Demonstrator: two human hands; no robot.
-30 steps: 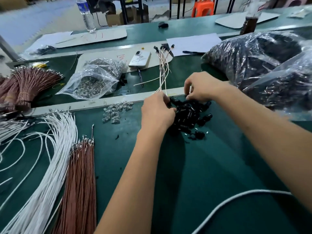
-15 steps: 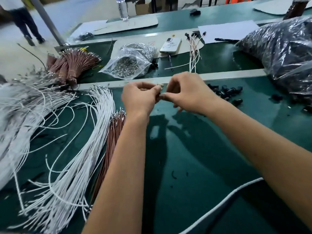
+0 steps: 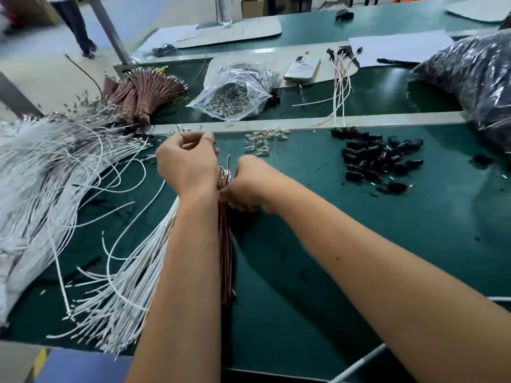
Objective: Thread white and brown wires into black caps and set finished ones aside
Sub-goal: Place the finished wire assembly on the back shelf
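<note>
My left hand (image 3: 188,164) hovers over the near ends of the white wires (image 3: 132,272), its fingers curled and pinching something small that I cannot make out. My right hand (image 3: 246,183) reaches down to the brown wire bundle (image 3: 226,258) and its curled fingers grip the wires near their metal tips. A pile of loose black caps (image 3: 378,158) lies to the right on the green table (image 3: 359,244). Finished wires with black caps (image 3: 341,78) lie further back by the phone.
A big heap of white wires (image 3: 41,175) fills the left. Behind it lie a second brown bundle (image 3: 141,92), a clear bag of metal parts (image 3: 235,95), small clear parts (image 3: 262,139), a phone (image 3: 302,66) and black bags (image 3: 470,78). A person (image 3: 74,23) walks at far left.
Both hands have left the black cap pile and travelled left. They met in mid-air half a second ago; now the right hand has dropped onto the brown wires.
</note>
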